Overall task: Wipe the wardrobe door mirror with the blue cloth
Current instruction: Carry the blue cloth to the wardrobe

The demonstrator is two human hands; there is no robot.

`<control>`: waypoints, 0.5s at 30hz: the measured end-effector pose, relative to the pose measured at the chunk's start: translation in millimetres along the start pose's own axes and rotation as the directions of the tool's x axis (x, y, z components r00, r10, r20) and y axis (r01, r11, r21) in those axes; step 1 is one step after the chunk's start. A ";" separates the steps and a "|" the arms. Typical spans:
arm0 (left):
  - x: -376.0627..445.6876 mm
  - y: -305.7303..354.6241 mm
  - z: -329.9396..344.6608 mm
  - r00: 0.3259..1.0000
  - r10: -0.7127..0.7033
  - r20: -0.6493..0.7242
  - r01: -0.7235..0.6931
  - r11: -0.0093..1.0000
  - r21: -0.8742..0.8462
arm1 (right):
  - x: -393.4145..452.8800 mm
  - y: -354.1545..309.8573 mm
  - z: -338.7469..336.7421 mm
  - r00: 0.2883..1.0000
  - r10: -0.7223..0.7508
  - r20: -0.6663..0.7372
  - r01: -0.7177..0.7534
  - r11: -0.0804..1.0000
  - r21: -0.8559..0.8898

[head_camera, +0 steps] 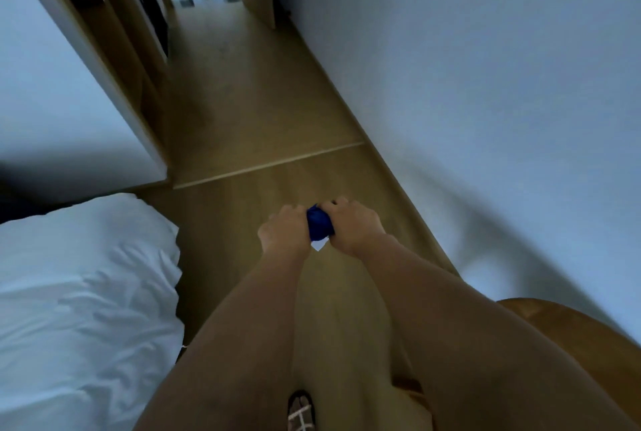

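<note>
A bunched-up blue cloth [319, 223] is held between both my hands in front of me, above the wooden floor. My left hand [283, 230] grips its left side and my right hand [354, 225] grips its right side, fingers curled over it. A small white tag or corner hangs below the cloth. The wardrobe [114, 17] stands ahead on the left of the corridor, with a wooden frame and a dark opening. Its mirror is not clearly visible from here.
A bed with white bedding [79, 291] fills the lower left. A plain white wall [485, 83] runs along the right. The wooden floor [249, 100] leads down a narrow corridor to a bright doorway. An orange-brown object [569, 330] sits at the lower right.
</note>
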State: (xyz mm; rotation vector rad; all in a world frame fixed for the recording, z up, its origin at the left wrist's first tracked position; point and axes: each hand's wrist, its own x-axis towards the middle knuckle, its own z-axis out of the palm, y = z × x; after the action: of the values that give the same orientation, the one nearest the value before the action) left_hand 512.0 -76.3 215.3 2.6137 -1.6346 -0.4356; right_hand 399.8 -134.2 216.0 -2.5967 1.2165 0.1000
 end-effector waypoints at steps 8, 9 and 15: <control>66.0 -61.6 -22.9 1.000 -0.026 -0.015 0.026 1.000 -0.002 | 86.7 -41.1 -4.2 0.998 -0.057 -0.001 0.057 0.998 -0.023; 74.2 -66.8 -24.8 0.999 -0.028 -0.016 0.028 1.000 -0.001 | 97.0 -43.6 -4.4 0.998 -0.063 0.005 0.063 0.998 -0.021; 138.8 -84.2 -36.2 0.997 -0.062 -0.046 0.062 0.998 0.006 | 169.5 -45.4 -11.8 0.994 -0.109 -0.002 0.109 0.994 -0.022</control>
State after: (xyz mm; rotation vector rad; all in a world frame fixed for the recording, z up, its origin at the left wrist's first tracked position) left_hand 651.8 -165.9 205.2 2.6647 -1.5485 -0.3694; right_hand 543.0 -235.8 207.3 -2.6773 1.0775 0.0877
